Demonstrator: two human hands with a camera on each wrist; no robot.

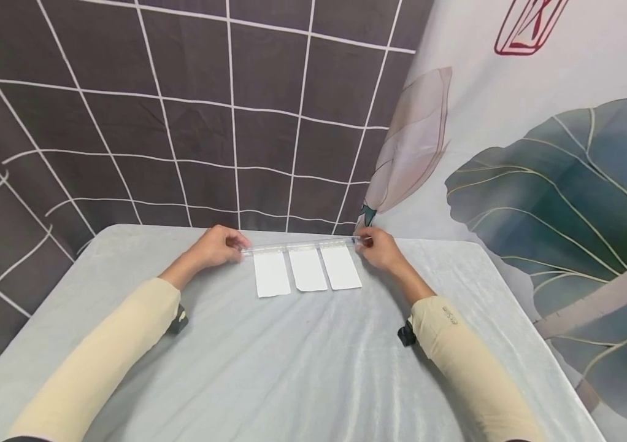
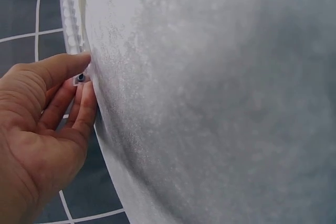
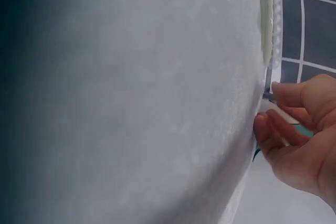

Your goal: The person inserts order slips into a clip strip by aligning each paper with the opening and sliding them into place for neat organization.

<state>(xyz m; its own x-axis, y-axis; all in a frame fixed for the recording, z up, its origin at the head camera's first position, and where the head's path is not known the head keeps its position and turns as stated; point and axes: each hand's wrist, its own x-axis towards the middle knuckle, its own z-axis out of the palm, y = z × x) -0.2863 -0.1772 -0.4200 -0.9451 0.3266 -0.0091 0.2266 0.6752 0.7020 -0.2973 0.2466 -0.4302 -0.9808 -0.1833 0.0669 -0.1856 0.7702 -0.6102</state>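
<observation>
A clear plastic strip [image 1: 302, 245] lies along the far side of the table. Three white paper-like rectangles, the left one [image 1: 272, 274], the middle one [image 1: 307, 270] and the right one [image 1: 341, 268], lie side by side along its near edge. My left hand [image 1: 218, 247] pinches the strip's left end between thumb and fingers; a small dark piece [image 2: 81, 77] shows there in the left wrist view. At the other end, my right hand [image 1: 382, 248] pinches the strip near a dark bit [image 3: 269, 96]. The fingertips partly hide both ends.
A pale grey velvety cloth [image 1: 269, 368] covers the table. Behind its far edge hangs a dark curtain [image 1: 181, 129] with a white grid. To the right is a white drape with a large leaf print [image 1: 567, 184]. Cream sleeves [image 1: 103, 350] cover both forearms.
</observation>
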